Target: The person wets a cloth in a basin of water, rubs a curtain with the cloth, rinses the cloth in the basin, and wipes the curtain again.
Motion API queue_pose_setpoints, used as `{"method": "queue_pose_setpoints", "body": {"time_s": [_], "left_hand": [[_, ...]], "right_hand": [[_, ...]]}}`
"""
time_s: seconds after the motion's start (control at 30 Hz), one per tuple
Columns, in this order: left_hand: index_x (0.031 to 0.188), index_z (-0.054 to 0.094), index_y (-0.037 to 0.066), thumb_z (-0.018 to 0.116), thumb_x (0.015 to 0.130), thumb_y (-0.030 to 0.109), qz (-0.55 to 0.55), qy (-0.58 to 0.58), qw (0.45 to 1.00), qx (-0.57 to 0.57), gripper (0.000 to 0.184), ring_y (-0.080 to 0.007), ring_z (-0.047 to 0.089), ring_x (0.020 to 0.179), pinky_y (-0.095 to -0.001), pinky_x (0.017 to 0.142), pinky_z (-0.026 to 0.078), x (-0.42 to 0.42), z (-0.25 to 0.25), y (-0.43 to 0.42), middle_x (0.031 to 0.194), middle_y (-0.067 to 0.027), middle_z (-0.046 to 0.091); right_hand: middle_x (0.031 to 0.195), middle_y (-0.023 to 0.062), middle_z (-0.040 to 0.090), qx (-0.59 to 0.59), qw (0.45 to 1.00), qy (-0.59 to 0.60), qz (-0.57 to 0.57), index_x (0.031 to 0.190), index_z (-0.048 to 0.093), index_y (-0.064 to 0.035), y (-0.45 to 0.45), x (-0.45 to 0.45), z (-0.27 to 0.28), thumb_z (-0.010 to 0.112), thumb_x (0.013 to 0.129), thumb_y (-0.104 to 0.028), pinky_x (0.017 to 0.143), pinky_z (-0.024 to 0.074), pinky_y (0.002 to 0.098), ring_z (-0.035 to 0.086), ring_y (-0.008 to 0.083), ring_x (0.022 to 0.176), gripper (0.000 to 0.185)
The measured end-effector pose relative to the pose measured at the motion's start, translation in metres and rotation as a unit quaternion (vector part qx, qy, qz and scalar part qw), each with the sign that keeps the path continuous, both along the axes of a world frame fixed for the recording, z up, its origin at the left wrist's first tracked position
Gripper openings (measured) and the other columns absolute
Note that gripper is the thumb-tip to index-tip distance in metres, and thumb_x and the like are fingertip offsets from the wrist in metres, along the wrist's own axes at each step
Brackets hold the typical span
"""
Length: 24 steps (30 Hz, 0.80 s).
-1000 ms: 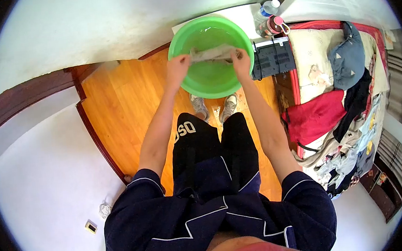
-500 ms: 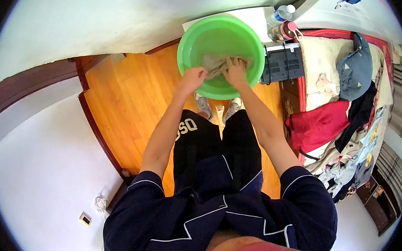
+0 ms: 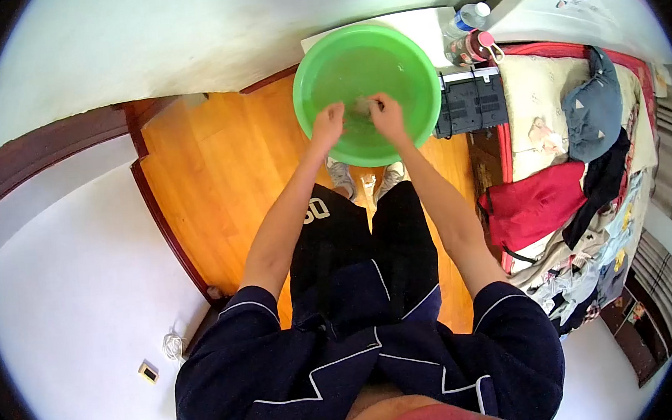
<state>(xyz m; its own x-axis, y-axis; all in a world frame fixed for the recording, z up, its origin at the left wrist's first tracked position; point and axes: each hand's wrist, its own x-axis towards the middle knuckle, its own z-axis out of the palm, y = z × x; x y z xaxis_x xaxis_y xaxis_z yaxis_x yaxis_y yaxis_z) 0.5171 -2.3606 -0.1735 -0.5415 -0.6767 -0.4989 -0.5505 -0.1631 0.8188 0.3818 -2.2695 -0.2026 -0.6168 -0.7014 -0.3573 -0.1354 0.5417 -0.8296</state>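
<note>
A green basin (image 3: pixel 311 145) with water in it stands beyond my feet. Over its near half, my right hand (image 3: pixel 386 115) is closed on a small bunched part of a greyish cloth (image 3: pixel 363 107). Just left of the cloth is my left hand (image 3: pixel 329 124), its fingers drawn together; whether anything is between them is too small to tell. The rest of the cloth cannot be made out.
Right of the basin are a black slatted box (image 3: pixel 471 103), a clear bottle (image 3: pixel 468 18) and a pink-capped bottle (image 3: pixel 475 47). A bed (image 3: pixel 527 84) at the right holds a red garment (image 3: pixel 537 204), a grey-blue hood (image 3: pixel 593 115) and several other clothes.
The cloth was stretched between both hands, then lowered into the basin and spread under my right hand. Now it is bunched small at my right fingers, and my hands are closed.
</note>
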Motion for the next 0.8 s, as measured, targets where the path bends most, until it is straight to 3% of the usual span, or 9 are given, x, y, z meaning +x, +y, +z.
{"method": "queue_pose_setpoints", "body": {"time_s": [0.07, 0.1, 0.17, 0.2, 0.27, 0.37, 0.5, 0.57, 0.8], "left_hand": [[0.117, 0.051, 0.003, 0.040, 0.093, 0.038, 0.240, -0.019, 0.936, 0.256, 0.044, -0.0230, 0.061, 0.083, -0.0369, 0.074, 0.052, -0.020, 0.023, 0.003, 0.096, -0.0097, 0.061], [0.117, 0.051, 0.003, 0.040, 0.093, 0.038, 0.235, -0.018, 0.936, 0.260, 0.044, -0.0230, 0.061, 0.083, -0.0369, 0.074, 0.052, -0.023, 0.027, 0.005, 0.096, -0.0097, 0.061], [0.115, 0.049, 0.007, 0.035, 0.093, 0.042, 0.210, 0.082, 0.871, 0.437, 0.044, -0.0208, 0.060, 0.086, -0.0377, 0.073, 0.054, -0.025, 0.031, 0.001, 0.102, -0.0060, 0.058], [0.115, 0.049, 0.007, 0.035, 0.093, 0.042, 0.205, 0.082, 0.871, 0.438, 0.044, -0.0208, 0.060, 0.086, -0.0377, 0.073, 0.054, -0.027, 0.025, 0.002, 0.102, -0.0060, 0.058], [0.106, 0.053, 0.008, 0.036, 0.093, 0.039, 0.257, 0.152, 0.865, 0.403, 0.037, -0.0181, 0.060, 0.084, -0.0366, 0.070, 0.054, -0.026, 0.006, 0.005, 0.097, -0.0065, 0.059], [0.100, 0.055, 0.008, 0.040, 0.092, 0.033, 0.284, 0.109, 0.893, 0.332, 0.030, -0.0160, 0.059, 0.081, -0.0347, 0.063, 0.053, -0.032, 0.020, 0.009, 0.091, -0.0063, 0.060], [0.092, 0.057, 0.007, 0.043, 0.088, 0.028, 0.308, 0.114, 0.889, 0.320, 0.025, -0.0153, 0.057, 0.074, -0.0319, 0.056, 0.048, -0.038, 0.006, 0.014, 0.084, -0.0049, 0.058], [0.082, 0.056, 0.006, 0.046, 0.086, 0.026, 0.359, 0.139, 0.880, 0.277, 0.022, -0.0147, 0.053, 0.067, -0.0308, 0.053, 0.043, -0.044, -0.009, 0.017, 0.079, -0.0039, 0.056], [0.070, 0.053, 0.004, 0.047, 0.084, 0.023, 0.358, 0.149, 0.893, 0.227, 0.025, -0.0158, 0.049, 0.060, -0.0340, 0.051, 0.040, -0.054, 0.001, 0.010, 0.067, -0.0049, 0.052]], "right_hand": [[0.082, 0.0095, 0.064, -0.115, 0.989, -0.096, -0.018, 0.093, 0.062, 0.0003, 0.004, 0.008, 0.014, 0.053, 0.083, -0.009, 0.068, 0.0430, 0.0252, 0.056, 0.0180, 0.070, 0.017], [0.082, 0.0095, 0.064, -0.112, 0.989, -0.092, -0.023, 0.093, 0.062, 0.0003, 0.006, 0.011, 0.029, 0.053, 0.083, -0.009, 0.068, 0.0430, 0.0252, 0.056, 0.0180, 0.070, 0.017], [0.088, 0.0112, 0.063, -0.203, 0.919, -0.327, -0.084, 0.092, 0.062, -0.0010, 0.005, 0.016, 0.056, 0.055, 0.082, -0.012, 0.072, 0.0426, 0.0271, 0.054, 0.0194, 0.081, 0.017], [0.088, 0.0112, 0.063, -0.204, 0.920, -0.324, -0.088, 0.092, 0.062, -0.0010, 0.003, 0.020, 0.052, 0.055, 0.082, -0.012, 0.072, 0.0426, 0.0271, 0.054, 0.0194, 0.081, 0.017], [0.090, 0.0141, 0.061, -0.231, 0.971, 0.062, -0.023, 0.097, 0.060, -0.0012, 0.002, 0.030, 0.038, 0.054, 0.083, -0.014, 0.076, 0.0417, 0.0297, 0.050, 0.0222, 0.095, 0.020], [0.098, 0.0205, 0.056, -0.151, 0.976, 0.154, -0.012, 0.108, 0.053, -0.0021, 0.002, 0.031, 0.046, 0.055, 0.083, -0.018, 0.085, 0.0391, 0.0428, 0.041, 0.0351, 0.108, 0.029], [0.093, 0.0217, 0.055, -0.074, 0.973, 0.214, -0.042, 0.104, 0.047, -0.0011, -0.009, 0.046, 0.047, 0.053, 0.087, -0.023, 0.081, 0.0416, 0.0470, 0.047, 0.0389, 0.100, 0.029], [0.090, 0.0255, 0.057, 0.005, 0.995, 0.101, -0.024, 0.095, 0.045, -0.0015, -0.014, 0.048, 0.058, 0.047, 0.090, -0.029, 0.072, 0.0442, 0.0518, 0.054, 0.0428, 0.087, 0.028], [0.076, 0.0288, 0.058, 0.025, 0.990, 0.129, 0.045, 0.094, 0.045, 0.0002, -0.021, 0.033, 0.066, 0.037, 0.095, -0.031, 0.057, 0.0443, 0.0537, 0.056, 0.0467, 0.068, 0.032]]}}
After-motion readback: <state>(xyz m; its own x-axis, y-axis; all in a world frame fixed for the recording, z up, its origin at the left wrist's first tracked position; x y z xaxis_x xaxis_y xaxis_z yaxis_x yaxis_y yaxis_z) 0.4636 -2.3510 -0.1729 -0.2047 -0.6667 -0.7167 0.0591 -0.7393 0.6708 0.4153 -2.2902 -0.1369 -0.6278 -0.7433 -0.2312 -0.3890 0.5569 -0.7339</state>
